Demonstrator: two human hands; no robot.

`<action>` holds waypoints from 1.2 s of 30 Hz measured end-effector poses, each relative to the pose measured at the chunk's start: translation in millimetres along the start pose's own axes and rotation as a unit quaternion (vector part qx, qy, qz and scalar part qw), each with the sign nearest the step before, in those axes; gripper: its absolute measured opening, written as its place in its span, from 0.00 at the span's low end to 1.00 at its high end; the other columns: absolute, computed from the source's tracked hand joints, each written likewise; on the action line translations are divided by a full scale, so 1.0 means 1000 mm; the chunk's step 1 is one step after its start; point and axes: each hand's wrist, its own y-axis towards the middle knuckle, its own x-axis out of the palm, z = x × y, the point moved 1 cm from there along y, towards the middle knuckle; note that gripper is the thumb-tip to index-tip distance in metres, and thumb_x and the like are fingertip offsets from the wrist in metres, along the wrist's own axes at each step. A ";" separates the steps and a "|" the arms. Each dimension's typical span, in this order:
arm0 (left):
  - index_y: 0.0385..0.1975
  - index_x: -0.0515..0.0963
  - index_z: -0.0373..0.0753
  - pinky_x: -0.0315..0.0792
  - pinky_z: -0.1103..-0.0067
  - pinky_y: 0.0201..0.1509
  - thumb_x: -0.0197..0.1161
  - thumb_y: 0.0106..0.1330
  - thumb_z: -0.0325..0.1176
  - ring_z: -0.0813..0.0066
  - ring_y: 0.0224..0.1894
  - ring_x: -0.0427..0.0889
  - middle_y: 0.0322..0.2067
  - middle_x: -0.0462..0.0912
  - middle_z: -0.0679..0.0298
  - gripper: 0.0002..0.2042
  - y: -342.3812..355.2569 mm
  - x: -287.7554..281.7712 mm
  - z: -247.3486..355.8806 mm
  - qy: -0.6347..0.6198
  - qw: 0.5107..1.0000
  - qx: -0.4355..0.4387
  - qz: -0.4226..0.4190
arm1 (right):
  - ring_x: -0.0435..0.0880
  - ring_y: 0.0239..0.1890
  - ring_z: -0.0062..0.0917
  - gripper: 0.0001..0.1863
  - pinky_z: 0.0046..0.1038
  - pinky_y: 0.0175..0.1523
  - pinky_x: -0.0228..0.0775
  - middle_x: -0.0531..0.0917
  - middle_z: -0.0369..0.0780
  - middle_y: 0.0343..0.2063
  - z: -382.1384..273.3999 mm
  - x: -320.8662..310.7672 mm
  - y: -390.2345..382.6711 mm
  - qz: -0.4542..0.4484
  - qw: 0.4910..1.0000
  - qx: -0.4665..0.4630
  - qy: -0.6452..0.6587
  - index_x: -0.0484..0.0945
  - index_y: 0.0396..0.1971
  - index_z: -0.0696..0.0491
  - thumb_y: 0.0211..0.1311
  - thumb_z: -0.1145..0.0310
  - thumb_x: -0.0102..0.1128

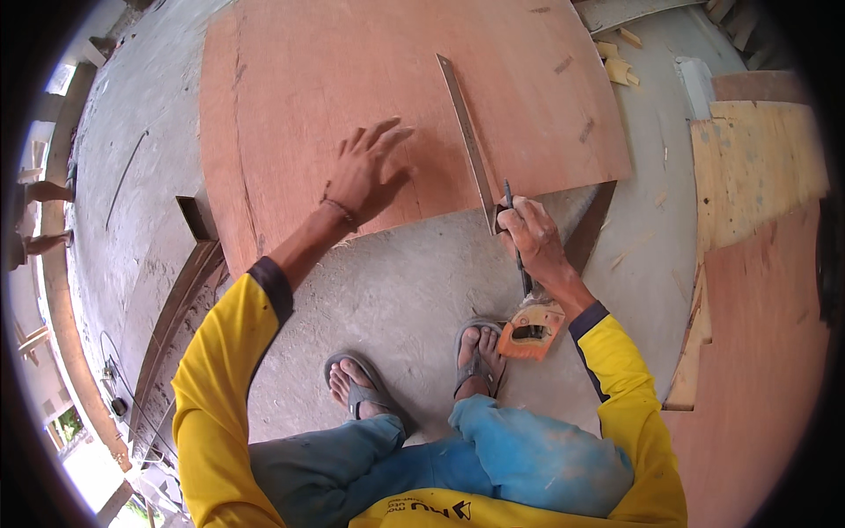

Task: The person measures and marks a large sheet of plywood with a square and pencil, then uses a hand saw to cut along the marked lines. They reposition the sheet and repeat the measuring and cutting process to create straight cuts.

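A large reddish plywood sheet (308,79) lies in front of me. My left hand (365,172) hovers over its near part, fingers spread and holding nothing. At the sheet's near edge, my right hand (534,238) grips a metal square (466,132). The long blade points away across the wood; its dark head is mostly hidden by my fingers. A thin dark pencil-like stick (525,277) also runs through the right hand. Below that hand, a handsaw (532,330) with an orange handle rests by my right foot, its brownish blade reaching toward the sheet.
Other plywood boards (766,290) lie at the right, with wood offcuts (619,69) at the far right. A rectangular metal tube (195,218) is at the left, near a thin rod (128,176) and a cable (132,392). A person's feet (48,216) show at the left rim.
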 end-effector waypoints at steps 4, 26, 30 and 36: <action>0.61 0.75 0.43 0.63 0.61 0.70 0.65 0.67 0.39 0.55 0.67 0.69 0.65 0.72 0.57 0.23 -0.041 -0.046 -0.028 0.020 0.999 -0.025 0.009 | 0.80 0.35 0.38 0.13 0.37 0.38 0.75 0.76 0.42 0.33 -0.006 -0.009 0.002 0.096 0.990 0.072 0.075 0.70 0.34 0.54 0.48 0.79 0.62; 0.50 0.78 0.31 0.76 0.79 0.45 0.47 0.80 0.45 0.79 0.42 0.80 0.42 0.83 0.62 0.21 -0.201 -0.039 0.097 -0.587 0.742 -0.323 0.023 | 0.81 0.42 0.30 0.10 0.29 0.33 0.76 0.77 0.41 0.43 -0.188 -0.008 0.022 -0.015 0.973 -0.207 0.099 0.76 0.39 0.48 0.56 0.74 0.62; 0.49 0.79 0.32 0.77 0.79 0.43 0.48 0.80 0.44 0.79 0.41 0.81 0.39 0.84 0.62 0.20 -0.236 -0.050 0.067 -0.514 0.791 -0.308 0.125 | 0.83 0.37 0.33 0.14 0.29 0.34 0.76 0.79 0.42 0.38 -0.192 -0.002 0.030 -0.027 0.958 -0.158 0.240 0.79 0.45 0.50 0.58 0.75 0.61; 0.40 0.80 0.33 0.77 0.82 0.37 0.52 0.78 0.51 0.79 0.31 0.83 0.31 0.86 0.61 0.23 -0.340 -0.062 -0.015 -0.400 0.772 -0.411 0.274 | 0.84 0.22 0.33 0.08 0.32 0.29 0.75 0.84 0.42 0.25 -0.164 -0.012 0.020 -0.032 0.968 -0.039 0.245 0.79 0.42 0.56 0.69 0.69 0.60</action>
